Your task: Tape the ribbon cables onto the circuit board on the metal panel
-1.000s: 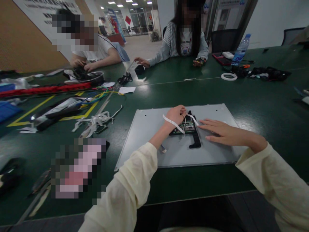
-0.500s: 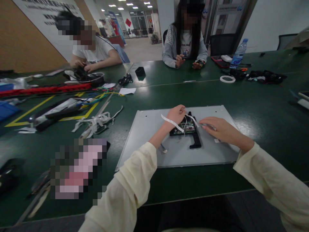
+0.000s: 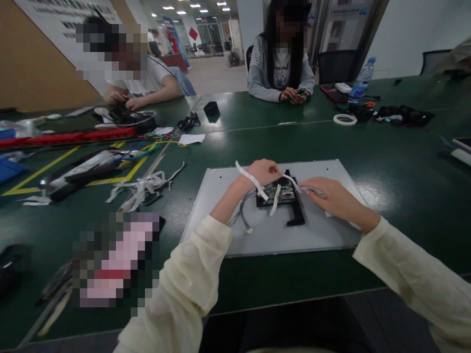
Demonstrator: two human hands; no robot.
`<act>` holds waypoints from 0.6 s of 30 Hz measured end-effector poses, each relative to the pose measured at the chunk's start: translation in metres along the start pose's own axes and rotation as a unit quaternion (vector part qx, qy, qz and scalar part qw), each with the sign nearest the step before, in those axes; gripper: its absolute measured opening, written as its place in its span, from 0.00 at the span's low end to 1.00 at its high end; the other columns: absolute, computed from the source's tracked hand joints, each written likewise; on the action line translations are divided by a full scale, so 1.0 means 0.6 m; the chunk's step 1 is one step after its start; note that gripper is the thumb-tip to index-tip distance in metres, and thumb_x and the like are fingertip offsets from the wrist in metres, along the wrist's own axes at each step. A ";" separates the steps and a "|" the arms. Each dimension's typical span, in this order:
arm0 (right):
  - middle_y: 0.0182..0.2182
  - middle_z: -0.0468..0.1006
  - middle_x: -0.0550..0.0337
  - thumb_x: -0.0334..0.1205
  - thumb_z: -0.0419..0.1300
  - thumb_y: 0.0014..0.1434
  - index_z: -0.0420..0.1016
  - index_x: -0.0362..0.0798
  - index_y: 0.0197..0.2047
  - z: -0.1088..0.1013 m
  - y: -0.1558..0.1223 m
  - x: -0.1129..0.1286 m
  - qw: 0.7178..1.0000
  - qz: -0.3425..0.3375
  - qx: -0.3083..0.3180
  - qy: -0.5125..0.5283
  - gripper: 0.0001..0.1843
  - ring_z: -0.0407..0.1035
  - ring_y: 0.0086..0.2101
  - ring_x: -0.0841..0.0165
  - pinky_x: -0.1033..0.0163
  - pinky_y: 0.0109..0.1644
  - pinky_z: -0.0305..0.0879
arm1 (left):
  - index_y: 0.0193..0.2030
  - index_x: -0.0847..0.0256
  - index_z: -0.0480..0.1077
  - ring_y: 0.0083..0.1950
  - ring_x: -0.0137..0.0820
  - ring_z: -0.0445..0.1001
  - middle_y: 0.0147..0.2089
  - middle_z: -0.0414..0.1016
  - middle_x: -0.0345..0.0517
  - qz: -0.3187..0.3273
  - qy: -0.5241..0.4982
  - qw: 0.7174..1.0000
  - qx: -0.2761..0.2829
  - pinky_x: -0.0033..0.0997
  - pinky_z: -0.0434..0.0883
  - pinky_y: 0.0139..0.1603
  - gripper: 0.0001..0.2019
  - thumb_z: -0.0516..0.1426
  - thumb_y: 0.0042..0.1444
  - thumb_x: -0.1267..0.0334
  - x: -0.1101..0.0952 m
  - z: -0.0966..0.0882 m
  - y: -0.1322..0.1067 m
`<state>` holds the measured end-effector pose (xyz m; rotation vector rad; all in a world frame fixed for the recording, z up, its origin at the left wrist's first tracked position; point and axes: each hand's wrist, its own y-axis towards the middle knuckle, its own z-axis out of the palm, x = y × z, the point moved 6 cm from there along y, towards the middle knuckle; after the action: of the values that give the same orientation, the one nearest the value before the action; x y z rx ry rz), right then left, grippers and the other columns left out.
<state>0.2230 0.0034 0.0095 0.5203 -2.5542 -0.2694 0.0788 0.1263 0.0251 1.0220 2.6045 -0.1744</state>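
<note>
A green circuit board (image 3: 284,196) in a black plastic frame (image 3: 299,214) lies on a pale grey panel (image 3: 265,240). My left hand (image 3: 262,172) is closed above its far left edge, with a white strip (image 3: 290,180) pinched at the fingertips. That strip runs across to the fingers of my right hand (image 3: 329,196), which are closed around a grey cable (image 3: 315,191). Another white strip (image 3: 252,180) lies across my left wrist, and a third strip (image 3: 275,200) hangs over the board. A grey cable with a white plug (image 3: 249,230) rests on the panel beside the frame.
Tangled white strips (image 3: 149,186) and a phone with a pixelated screen (image 3: 121,245) lie to the left. Beyond them are a wrapped bundle (image 3: 88,169) and wires. A tape roll (image 3: 345,119) and water bottle (image 3: 362,81) stand far right. Two people sit opposite, handling things.
My left hand has shifted slightly left, and the strip on its wrist has swung up. The third strip now hangs straighter over the board. The person opposite has brought both hands together.
</note>
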 end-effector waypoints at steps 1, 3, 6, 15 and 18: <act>0.47 0.76 0.56 0.38 0.49 0.63 0.71 0.50 0.51 0.001 0.000 0.001 1.000 -0.001 0.002 0.001 0.16 0.69 0.47 0.64 0.56 0.52 0.64 | 0.36 0.63 0.76 0.36 0.31 0.74 0.35 0.77 0.44 0.001 0.009 0.999 0.034 0.25 0.66 0.36 0.13 0.55 0.54 0.56 -0.003 0.004 -0.004; 0.47 0.76 0.56 0.38 0.49 0.63 0.71 0.50 0.51 0.002 0.000 0.001 1.000 -0.003 0.005 0.000 0.16 0.69 0.47 0.64 0.56 0.52 0.64 | 0.37 0.63 0.76 0.34 0.30 0.74 0.33 0.77 0.43 0.002 0.018 0.996 0.084 0.24 0.65 0.34 0.14 0.57 0.52 0.54 -0.008 0.011 -0.010; 0.47 0.76 0.56 0.38 0.50 0.63 0.71 0.49 0.51 0.004 0.000 -0.001 1.000 -0.004 0.008 -0.003 0.16 0.69 0.48 0.63 0.55 0.53 0.64 | 0.40 0.62 0.76 0.32 0.29 0.73 0.30 0.77 0.41 -0.013 0.015 0.994 0.107 0.23 0.63 0.32 0.16 0.60 0.48 0.55 -0.008 0.017 -0.013; 0.47 0.76 0.55 0.36 0.50 0.63 0.72 0.49 0.51 0.006 -0.001 0.002 1.000 -0.013 0.012 0.001 0.16 0.69 0.47 0.64 0.56 0.53 0.64 | 0.39 0.62 0.77 0.29 0.30 0.72 0.25 0.75 0.40 -0.049 -0.018 0.995 0.087 0.25 0.64 0.31 0.15 0.62 0.43 0.59 -0.001 0.018 -0.007; 0.47 0.76 0.55 0.36 0.49 0.63 0.73 0.49 0.50 0.006 -0.001 0.003 1.000 -0.015 0.010 0.003 0.16 0.69 0.47 0.65 0.56 0.52 0.65 | 0.38 0.63 0.77 0.29 0.30 0.72 0.26 0.75 0.41 -0.050 -0.024 0.995 0.083 0.25 0.65 0.31 0.14 0.62 0.43 0.62 -0.004 0.019 -0.007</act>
<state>0.2198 0.0023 0.0071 0.5651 -2.5478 -0.2534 0.0806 0.1188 0.0155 0.9270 2.6332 -0.4417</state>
